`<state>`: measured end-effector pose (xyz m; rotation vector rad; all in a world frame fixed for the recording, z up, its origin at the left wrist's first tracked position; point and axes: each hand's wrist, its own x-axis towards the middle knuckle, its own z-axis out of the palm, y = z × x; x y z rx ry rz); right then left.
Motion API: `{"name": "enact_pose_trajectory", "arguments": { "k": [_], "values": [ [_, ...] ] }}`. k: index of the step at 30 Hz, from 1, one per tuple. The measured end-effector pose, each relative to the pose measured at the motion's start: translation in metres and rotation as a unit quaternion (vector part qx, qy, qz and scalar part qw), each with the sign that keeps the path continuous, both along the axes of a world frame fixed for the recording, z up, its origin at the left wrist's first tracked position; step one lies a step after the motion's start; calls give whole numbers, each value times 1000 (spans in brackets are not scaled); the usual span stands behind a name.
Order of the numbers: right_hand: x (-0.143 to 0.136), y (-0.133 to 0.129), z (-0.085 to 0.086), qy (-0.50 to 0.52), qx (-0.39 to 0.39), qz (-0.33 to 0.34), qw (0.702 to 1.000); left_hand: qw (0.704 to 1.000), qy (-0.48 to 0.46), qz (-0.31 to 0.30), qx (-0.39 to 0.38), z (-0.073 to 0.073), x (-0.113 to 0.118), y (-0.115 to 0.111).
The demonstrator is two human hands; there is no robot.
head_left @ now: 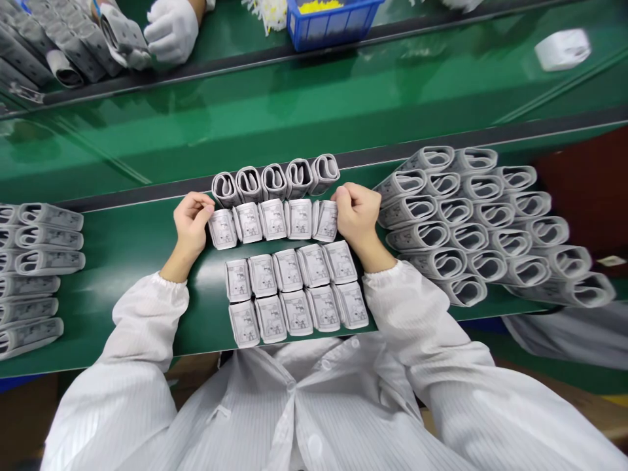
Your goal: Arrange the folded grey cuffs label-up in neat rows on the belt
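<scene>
My left hand (191, 222) is closed at the left end of a row of folded printed sheets (272, 219), its fingertips against the end one. At the row's right end my right hand (357, 210) is curled closed, pressing the last folded piece. Together the hands hold the row between them. Right behind it stands a row of rolled sheets (273, 180) with their open ends up. Nearer my body, two rows of flat folded sheets (297, 311) lie side by side on the green table (201, 314).
Stacked rolled sheets (466, 222) fill the right side; more folded ones (49, 235) lie at the left. Beyond the green conveyor (294, 98) are a blue bin (333, 26) and another person's gloved hand (173, 31). A white object (563, 50) lies top right.
</scene>
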<state>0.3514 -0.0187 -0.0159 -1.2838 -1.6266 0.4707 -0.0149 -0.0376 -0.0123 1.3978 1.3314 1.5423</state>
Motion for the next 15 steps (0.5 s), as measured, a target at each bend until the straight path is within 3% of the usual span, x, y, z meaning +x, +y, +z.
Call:
{"name": "enact_pose_trajectory", "arguments": {
  "k": [15],
  "values": [
    [0,1,0,0,0,11,1000,999,-52,11,0,-2,-1,3]
  ]
}}
